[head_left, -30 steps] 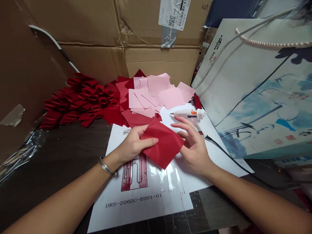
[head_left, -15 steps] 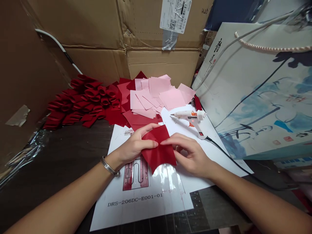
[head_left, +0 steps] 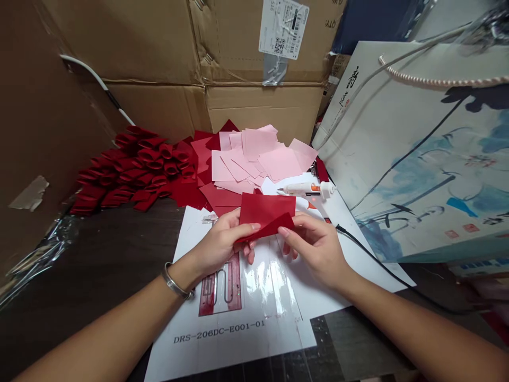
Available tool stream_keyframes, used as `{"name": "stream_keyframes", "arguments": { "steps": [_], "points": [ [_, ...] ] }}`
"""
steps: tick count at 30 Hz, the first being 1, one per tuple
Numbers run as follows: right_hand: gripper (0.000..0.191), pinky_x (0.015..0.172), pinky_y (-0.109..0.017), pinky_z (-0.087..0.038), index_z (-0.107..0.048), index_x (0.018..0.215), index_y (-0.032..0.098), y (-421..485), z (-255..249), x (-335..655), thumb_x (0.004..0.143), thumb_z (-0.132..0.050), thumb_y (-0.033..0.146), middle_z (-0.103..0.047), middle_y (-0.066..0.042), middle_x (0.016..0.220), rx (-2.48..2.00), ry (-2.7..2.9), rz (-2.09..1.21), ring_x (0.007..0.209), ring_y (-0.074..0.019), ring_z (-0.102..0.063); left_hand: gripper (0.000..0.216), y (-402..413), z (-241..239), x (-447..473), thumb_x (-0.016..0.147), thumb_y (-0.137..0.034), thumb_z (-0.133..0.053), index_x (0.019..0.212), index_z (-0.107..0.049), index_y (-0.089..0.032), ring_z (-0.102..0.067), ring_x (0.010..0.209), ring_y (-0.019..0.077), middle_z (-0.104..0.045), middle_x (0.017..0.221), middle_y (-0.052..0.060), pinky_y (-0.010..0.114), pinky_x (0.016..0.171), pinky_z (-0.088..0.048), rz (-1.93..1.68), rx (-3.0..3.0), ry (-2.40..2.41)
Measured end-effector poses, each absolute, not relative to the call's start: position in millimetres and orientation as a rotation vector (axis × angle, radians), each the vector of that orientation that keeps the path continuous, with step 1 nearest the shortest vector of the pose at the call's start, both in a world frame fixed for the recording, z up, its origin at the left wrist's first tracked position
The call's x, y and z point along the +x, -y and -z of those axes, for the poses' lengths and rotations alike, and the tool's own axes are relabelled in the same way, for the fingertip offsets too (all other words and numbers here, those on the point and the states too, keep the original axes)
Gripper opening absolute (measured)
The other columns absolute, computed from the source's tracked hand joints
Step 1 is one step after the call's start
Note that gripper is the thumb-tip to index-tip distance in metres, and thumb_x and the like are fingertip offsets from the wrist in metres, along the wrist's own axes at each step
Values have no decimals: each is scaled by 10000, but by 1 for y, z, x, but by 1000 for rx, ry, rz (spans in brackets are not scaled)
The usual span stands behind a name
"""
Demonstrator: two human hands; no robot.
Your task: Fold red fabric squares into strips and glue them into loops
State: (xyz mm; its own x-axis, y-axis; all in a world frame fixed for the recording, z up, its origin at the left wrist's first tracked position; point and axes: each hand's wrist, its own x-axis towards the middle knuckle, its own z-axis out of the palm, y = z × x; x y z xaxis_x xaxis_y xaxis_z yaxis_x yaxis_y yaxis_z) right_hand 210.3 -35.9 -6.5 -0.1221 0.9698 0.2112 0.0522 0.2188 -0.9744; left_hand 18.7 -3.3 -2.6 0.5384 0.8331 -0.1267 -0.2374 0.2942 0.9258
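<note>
Thing: on my feed, a red fabric square (head_left: 267, 209) was folded over on itself, and it was held up just above the printed sheet, between the hands.

Long axis: the long side of the fold ran left to right across my view, level with the bench edge, and the folded lip slanted down toward the left.

Left hand: the left hand (head_left: 220, 243) was narrowly closed, pinching the left end of the cloth, with its thumb lying along the top. A metal bangle (head_left: 174, 281) sat on that wrist.

Right hand: the right hand (head_left: 316, 248) was also narrowly closed, pinching the right end between thumb and fingers.

Around them: a white printed sheet (head_left: 226, 339) lay under both hands on the dark bench (head_left: 101, 239). Beyond it, a white glue gun (head_left: 306, 188) with an orange trigger rested on white paper, its black cord (head_left: 376, 252) running off to the right. Pink paper squares (head_left: 258, 162) overlapped loose red squares (head_left: 220, 197), and rolled red pieces (head_left: 139, 164) were heaped to the left. Cardboard boxes (head_left: 254, 109) stood behind, and a painted gift bag (head_left: 417, 154) leaned on the right.

Writing: I could read "DRS-206DC-E001-01" on the printed sheet. A barcode label (head_left: 283, 29) on the cardboard was too small for me to read.
</note>
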Motion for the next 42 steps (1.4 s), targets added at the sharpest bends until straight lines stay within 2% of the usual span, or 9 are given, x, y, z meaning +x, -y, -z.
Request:
{"name": "stream_keyframes", "arguments": {
  "steps": [5,8,14,18,22,26,33,38,42],
  "points": [
    [185,447,-240,-436,-716,841,194,34,4,208,837,-683,376,-621,20,561,-1124,1246,-1273,453,-97,-559,496,4,4,20,830,-624,-594,954,-597,-144,-524,518,103,-609,765,29,265,429,-545,-832,996,-525],
    [218,461,-250,-421,-718,803,194,33,4,209,834,-685,408,-589,23,493,-1176,1177,-1349,439,-100,-528,417,6,5,23,777,-454,-746,1038,-594,-166,-519,543,78,-618,856,16,236,456,-548,-876,1083,-598],
    [427,537,-260,-413,-595,494,183,37,2,209,859,-653,396,-541,6,513,-1199,1373,-1217,521,-90,-494,235,7,10,28,891,-350,-649,1006,-608,-149,-655,734,133,-666,839,32,283,699,-596,-969,1069,-799],
    [245,465,-244,-379,-579,711,203,39,3,207,803,-716,384,-541,47,563,-1144,1281,-1241,475,-84,-493,248,7,10,28,898,-297,-651,1098,-596,-162,-679,816,140,-706,959,52,319,821,-577,-965,1071,-726],
    [394,414,-235,-356,-449,971,263,39,5,205,753,-767,341,-636,55,734,-1117,1127,-1319,428,-81,-506,343,6,11,26,821,-245,-744,1111,-576,-169,-682,824,122,-720,953,40,247,788,-550,-999,1107,-800],
    [474,429,-246,-338,-480,1126,264,40,6,205,751,-767,310,-614,58,664,-1255,1265,-1350,434,-83,-449,494,7,9,26,776,-218,-772,1198,-520,-176,-681,950,155,-702,1102,70,269,851,-535,-1070,1110,-882],
    [425,658,-348,-513,-509,1230,246,40,4,204,837,-664,294,-728,-44,899,-1179,1399,-1375,738,-188,-664,456,12,7,29,826,-234,-688,1243,-508,-189,-659,1004,214,-683,1111,90,371,871,-516,-1003,1372,-922],
    [583,553,-317,-433,-438,1372,273,41,9,207,830,-655,275,-630,54,611,-1348,1628,-1128,536,-153,-552,473,13,9,26,856,-231,-610,1315,-497,-238,-605,787,200,-665,854,27,409,781,-485,-878,1796,-1166],
    [643,559,-313,-414,-410,1427,232,43,10,209,830,-638,294,-631,39,669,-1488,1805,-913,551,-146,-539,368,9,9,22,830,-184,-600,1193,-593,-247,-587,913,236,-676,1023,50,483,903,-422,-731,2094,-1286]
  ]
}}
